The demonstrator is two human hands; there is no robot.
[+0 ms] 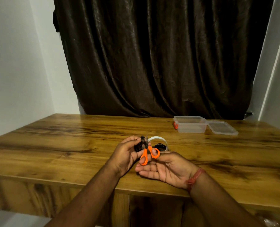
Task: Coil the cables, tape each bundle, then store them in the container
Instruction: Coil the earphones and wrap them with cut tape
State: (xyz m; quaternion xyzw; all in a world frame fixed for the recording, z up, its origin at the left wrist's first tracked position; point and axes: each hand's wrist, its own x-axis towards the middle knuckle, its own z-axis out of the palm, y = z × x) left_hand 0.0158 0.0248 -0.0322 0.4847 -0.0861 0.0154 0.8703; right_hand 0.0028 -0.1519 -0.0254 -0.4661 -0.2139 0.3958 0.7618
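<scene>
A: What is seen, from the biggest thing down?

B: A dark curtain is hung across the back wall. Below it a wooden desk is spread across the view. At its far right a clear container is stood open, with its lid laid flat just beside it on the right.

A: And the hands?

B: Both are held above the near middle of the desk. The left hand is curled, and a black cable bundle is gripped between its thumb and fingers. The right hand is turned palm up; orange scissors are held in it, a finger being passed through each handle loop, while the other fingers are left loosely straight.

A: How far are the blades apart?

B: That cannot be told; only a thin tip is seen, pointed up and touching the bundle or just beside it.

A: Anything smaller?

B: A roll of white tape is lain on the desk just behind the hands, and a second black cable is seen inside its ring. A red thread is tied round the right wrist.
</scene>
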